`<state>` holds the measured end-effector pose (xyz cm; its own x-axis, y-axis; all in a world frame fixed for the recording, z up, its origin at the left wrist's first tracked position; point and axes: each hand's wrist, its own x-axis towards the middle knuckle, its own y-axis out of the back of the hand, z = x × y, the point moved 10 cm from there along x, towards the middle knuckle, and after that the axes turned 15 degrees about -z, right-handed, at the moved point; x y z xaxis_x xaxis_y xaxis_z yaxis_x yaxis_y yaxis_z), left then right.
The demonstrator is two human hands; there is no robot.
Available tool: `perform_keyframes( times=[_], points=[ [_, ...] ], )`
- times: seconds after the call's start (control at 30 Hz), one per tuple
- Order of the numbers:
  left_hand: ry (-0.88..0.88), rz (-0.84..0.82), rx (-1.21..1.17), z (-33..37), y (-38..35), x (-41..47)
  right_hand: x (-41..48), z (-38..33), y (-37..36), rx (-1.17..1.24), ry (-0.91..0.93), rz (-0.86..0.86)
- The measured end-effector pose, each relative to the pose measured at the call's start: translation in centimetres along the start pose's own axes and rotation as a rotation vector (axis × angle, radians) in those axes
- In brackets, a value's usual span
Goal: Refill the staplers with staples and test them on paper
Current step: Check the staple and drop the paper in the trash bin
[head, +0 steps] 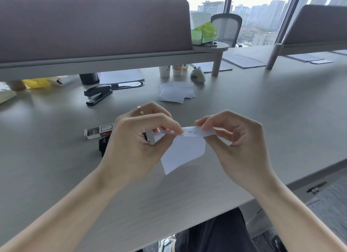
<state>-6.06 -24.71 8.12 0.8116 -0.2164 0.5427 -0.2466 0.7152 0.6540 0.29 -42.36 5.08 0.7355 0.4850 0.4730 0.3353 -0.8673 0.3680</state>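
Observation:
Both hands hold one small folded sheet of white paper (183, 152) above the grey desk (262, 120). My left hand (139, 139) pinches its left top edge and my right hand (234, 139) pinches the right top edge. Tiny staple marks show in the folded top strip between my fingers. A black stapler (97, 94) lies further back on the left, closed. A second black stapler (103, 145) is mostly hidden behind my left hand. An open box of staples (98, 132) lies just left of that hand.
A loose pile of white paper slips (177, 92) lies at the desk's middle back. Paper cups (170, 70), a black container (89, 78) and a grey divider shelf (93, 63) stand behind. The desk edge runs diagonally at the right.

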Motion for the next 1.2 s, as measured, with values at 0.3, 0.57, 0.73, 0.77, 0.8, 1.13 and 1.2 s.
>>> perform_keyframes(
  times=[0.3, 0.57, 0.73, 0.77, 0.8, 1.13, 1.2],
  points=[
    [0.012, 0.007, -0.007, 0.0, -0.2, 0.2, 0.0, 0.3, 0.0, 0.038, -0.042, -0.012],
    [0.034, -0.001, -0.034, -0.3, -0.3, 0.5, 0.1, 0.5, 0.0, 0.075, -0.092, -0.025],
    [0.032, -0.014, -0.035, -0.3, -0.3, 0.7, 0.2, 0.6, -0.1, 0.058, -0.099, -0.012],
    [0.032, -0.013, -0.035, -0.2, -0.3, 0.7, 0.2, 0.6, -0.2, 0.055, -0.099, -0.011],
    [0.032, -0.011, -0.033, -0.2, -0.2, 0.7, 0.2, 0.6, -0.2, 0.054, -0.098, -0.012],
    [0.145, -0.121, -0.025, -1.0, -0.9, 1.7, 1.1, -0.2, -0.9, 0.027, -0.052, -0.085],
    [0.153, -0.132, -0.022, -1.1, -1.0, 2.0, 1.2, -0.3, -0.9, 0.019, -0.046, -0.084]
  ],
)
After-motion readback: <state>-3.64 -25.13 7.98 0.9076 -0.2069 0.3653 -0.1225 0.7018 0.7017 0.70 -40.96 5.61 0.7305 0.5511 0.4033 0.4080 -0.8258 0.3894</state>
